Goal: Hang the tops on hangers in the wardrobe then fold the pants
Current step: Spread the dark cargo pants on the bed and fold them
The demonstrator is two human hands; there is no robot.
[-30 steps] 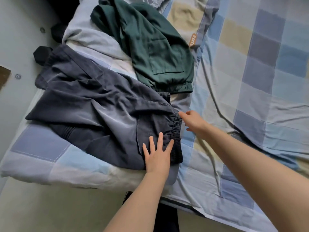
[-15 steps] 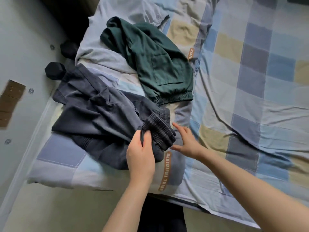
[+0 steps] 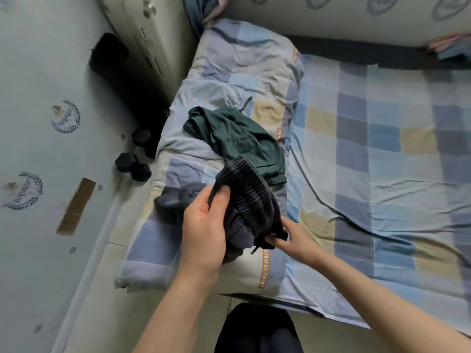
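Note:
Dark navy pants (image 3: 251,200) are bunched up and lifted off the bed, their ribbed elastic waistband arching across the top. My left hand (image 3: 204,228) grips the waistband at its left end, thumb over the fabric. My right hand (image 3: 290,238) pinches the other end of the waistband near a dangling drawstring. One leg of the pants trails to the left onto the quilt. Green pants (image 3: 244,143) lie crumpled on the quilt just beyond the navy pair.
A folded checked quilt (image 3: 229,80) lies along the left side of the bed, over a checked sheet (image 3: 382,154). Black dumbbells (image 3: 132,166) sit on the floor by the wall at left. A white radiator-like unit (image 3: 153,34) stands at the back left.
The navy pants went from lying flat under my hands to being gathered and lifted by the waistband with both hands. The view has pulled back and risen.

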